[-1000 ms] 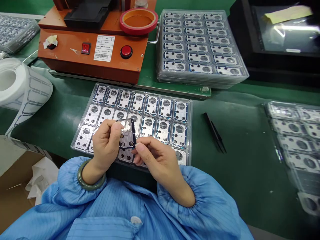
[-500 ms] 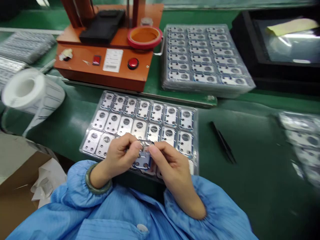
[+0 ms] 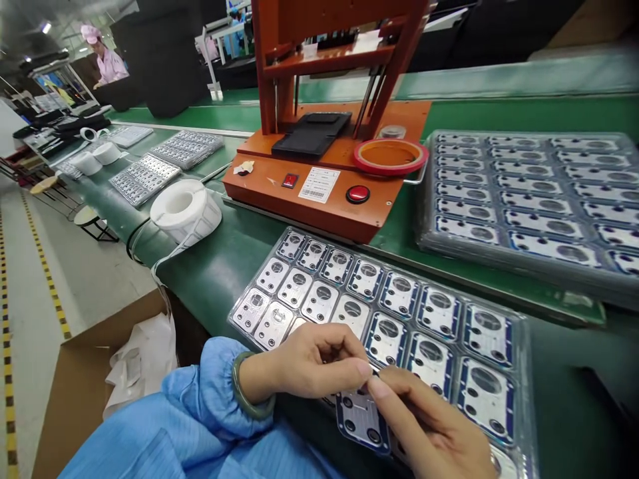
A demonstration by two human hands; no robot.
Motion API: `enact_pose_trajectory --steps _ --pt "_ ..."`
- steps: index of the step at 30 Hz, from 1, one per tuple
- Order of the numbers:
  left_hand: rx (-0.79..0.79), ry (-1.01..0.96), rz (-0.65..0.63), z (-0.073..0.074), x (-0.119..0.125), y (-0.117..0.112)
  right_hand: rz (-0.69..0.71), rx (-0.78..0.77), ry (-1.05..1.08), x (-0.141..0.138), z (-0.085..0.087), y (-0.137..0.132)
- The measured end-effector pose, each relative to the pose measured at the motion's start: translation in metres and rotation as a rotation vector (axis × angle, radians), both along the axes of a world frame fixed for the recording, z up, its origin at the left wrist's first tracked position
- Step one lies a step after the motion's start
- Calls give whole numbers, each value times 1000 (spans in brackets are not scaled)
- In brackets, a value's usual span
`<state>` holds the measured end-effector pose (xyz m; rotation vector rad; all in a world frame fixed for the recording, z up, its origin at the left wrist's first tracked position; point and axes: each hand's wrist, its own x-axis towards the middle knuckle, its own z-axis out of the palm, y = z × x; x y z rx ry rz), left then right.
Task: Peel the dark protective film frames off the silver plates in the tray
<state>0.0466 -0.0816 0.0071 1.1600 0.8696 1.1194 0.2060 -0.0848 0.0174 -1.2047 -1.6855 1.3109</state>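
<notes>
- Blue-edged metal plate (image 3: 360, 420) hanging below the hands, over the near edge of the plastic tray (image 3: 522, 372);
- left hand (image 3: 309, 366) and right hand (image 3: 429, 432) pinching its upper edge, fingers clamped on it; right hand lying just beside it

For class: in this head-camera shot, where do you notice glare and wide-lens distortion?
Head view: glare lies on the clear plastic tray of silver metal plates; the tall orange press frame leans from wide-lens distortion; the green workbench bends toward the picture's edges.

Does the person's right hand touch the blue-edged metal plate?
Touching. The head view shows the right hand gripping the blue-edged metal plate at its upper right corner, with the plate's edge running under the fingers.
</notes>
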Motion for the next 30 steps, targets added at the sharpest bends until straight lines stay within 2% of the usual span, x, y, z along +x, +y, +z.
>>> enact_pose_trajectory --steps 6,11,13,15,17,19,23,27,30 --pt "13 -57 -45 -5 -1 -1 -92 -113 41 -4 0 -1" --pt "-16 -59 -109 -4 -1 -1 -54 -68 15 -1 -5 -1" --pt "5 -36 -51 -2 -1 -1 -104 -27 -4 0 -6 -1" --pt "44 17 131 0 0 0 -102 -20 6 -2 -6 -1" --pt "65 68 347 0 0 -1 -32 -70 61 -6 -5 -3" --pt "57 89 457 0 0 -2 -22 -134 114 -10 -3 -5" --pt "65 49 429 -3 -2 -5 -116 -156 137 -14 -1 -8" --pt "48 -67 368 -7 -8 -8 -70 -88 113 -13 -4 -8" --pt "7 -53 383 -9 -11 -9 -38 -69 91 -12 -4 -7"
